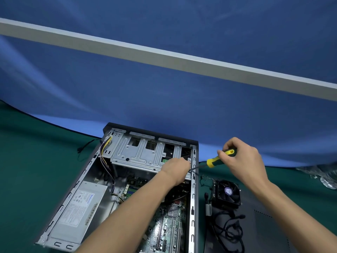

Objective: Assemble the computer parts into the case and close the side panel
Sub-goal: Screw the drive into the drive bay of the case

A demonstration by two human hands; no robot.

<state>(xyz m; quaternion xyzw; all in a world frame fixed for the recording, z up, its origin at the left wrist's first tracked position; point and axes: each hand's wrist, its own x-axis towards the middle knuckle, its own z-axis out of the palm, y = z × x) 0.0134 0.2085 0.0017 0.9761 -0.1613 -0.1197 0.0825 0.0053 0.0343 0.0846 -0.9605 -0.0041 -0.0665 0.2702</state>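
Nearest the camera, the motherboard [169, 227] and power supply [80, 203] already sit inside the open case [193, 198]. On the green counter [27, 170] to its right, the cooler fan [227, 193] and black side panel [264, 232] lie unfitted. Farther in, the left hand [176, 166] rests at the drive cage [142, 152], its fingers hidden. The right hand [240, 156] grips a screwdriver [215, 159], tip at the case's edge. Judging by this, assembly is roughly midway.

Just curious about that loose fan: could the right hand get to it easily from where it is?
Probably yes: the cooler fan lies in the open just below the right hand, but that hand grips the screwdriver.
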